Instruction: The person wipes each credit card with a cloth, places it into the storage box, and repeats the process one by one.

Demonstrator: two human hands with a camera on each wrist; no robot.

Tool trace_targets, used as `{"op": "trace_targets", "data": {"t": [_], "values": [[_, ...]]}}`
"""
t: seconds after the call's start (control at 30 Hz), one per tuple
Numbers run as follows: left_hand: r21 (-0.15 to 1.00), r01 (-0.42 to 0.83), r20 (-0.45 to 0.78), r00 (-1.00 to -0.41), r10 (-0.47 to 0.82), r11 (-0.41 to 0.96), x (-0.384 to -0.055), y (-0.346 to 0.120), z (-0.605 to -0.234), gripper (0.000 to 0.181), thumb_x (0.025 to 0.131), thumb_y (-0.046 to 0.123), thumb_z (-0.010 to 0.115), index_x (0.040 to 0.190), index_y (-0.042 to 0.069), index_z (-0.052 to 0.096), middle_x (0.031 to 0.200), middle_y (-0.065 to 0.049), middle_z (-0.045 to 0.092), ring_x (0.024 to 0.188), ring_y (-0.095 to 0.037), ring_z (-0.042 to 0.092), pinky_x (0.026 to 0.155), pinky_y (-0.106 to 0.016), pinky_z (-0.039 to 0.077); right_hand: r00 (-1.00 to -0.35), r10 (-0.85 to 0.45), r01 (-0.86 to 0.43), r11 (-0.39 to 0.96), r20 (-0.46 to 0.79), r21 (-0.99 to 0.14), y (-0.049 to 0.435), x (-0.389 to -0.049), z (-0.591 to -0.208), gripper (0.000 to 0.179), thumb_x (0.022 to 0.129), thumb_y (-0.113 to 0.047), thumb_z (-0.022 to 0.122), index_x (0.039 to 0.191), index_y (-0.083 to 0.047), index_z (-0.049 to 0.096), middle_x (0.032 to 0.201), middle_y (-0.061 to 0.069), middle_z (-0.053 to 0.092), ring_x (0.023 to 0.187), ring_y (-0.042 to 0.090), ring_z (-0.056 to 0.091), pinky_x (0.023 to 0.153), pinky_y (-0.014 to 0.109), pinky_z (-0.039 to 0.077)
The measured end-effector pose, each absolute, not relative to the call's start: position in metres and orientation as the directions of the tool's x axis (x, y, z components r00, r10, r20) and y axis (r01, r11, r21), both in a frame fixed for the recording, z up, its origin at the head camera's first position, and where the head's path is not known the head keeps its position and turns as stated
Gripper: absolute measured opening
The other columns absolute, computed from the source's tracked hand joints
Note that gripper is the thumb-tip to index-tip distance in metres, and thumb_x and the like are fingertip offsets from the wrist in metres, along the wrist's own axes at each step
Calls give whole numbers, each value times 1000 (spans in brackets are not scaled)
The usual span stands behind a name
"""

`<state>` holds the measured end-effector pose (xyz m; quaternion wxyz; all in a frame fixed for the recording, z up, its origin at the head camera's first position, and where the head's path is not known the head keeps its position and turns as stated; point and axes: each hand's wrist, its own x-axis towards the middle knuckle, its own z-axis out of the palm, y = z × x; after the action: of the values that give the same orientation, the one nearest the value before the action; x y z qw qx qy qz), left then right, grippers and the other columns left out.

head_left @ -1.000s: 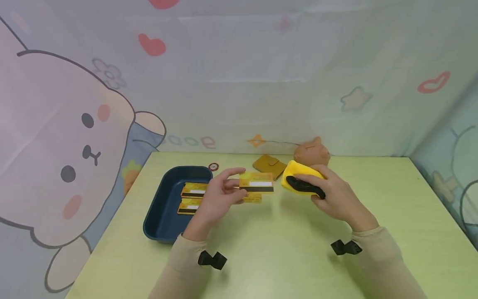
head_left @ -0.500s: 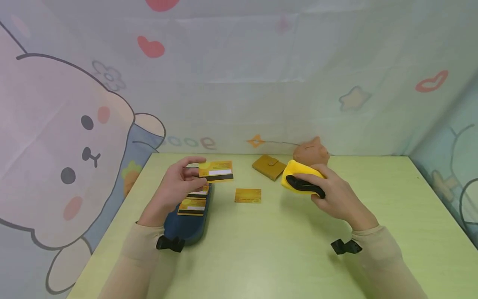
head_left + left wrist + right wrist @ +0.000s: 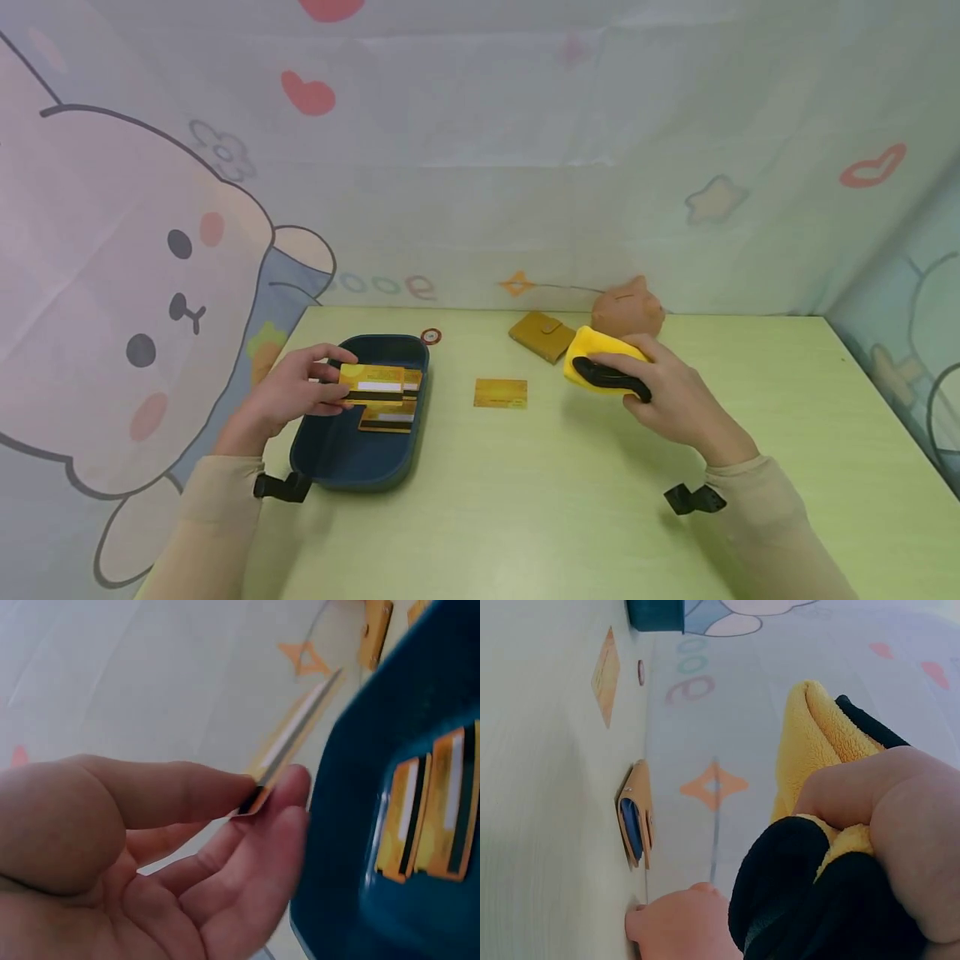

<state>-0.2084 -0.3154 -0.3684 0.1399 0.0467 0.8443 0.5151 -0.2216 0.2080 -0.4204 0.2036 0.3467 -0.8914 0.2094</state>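
My left hand pinches a yellow bank card between thumb and fingers, its white strip and dark stripe showing. That card is held over the dark blue tray; the left wrist view shows it tilted, near the tray wall. Inside the tray lie two similar cards, side by side. My right hand grips a folded yellow-and-black cloth above the table, its fleecy yellow side plain in the right wrist view. Another yellow card lies flat on the table between the hands.
Behind the loose card rests a mustard card wallet with a snap strap. A pink piggy bank stands by the back curtain, just beyond the cloth. A small round red-and-white chip lies by the tray's far right corner.
My left hand has carried its card leftward from mid-table and lowered it over the tray. The loose card on the table has come into full view. My right hand stays put with the cloth.
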Motion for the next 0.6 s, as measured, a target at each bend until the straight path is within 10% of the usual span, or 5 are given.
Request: {"op": "trace_targets", "data": {"t": [0.6], "values": [[660, -66, -374, -893, 251, 749, -205, -307, -398, 32, 88, -8, 66, 120, -4, 64, 68, -5, 64, 60, -17, 54, 59, -30, 48, -672, -538, -710, 663, 508, -237, 205, -220, -422, 75, 74, 9, 83, 138, -25, 67, 133, 16, 57, 100, 32, 63, 71, 47, 59]]}}
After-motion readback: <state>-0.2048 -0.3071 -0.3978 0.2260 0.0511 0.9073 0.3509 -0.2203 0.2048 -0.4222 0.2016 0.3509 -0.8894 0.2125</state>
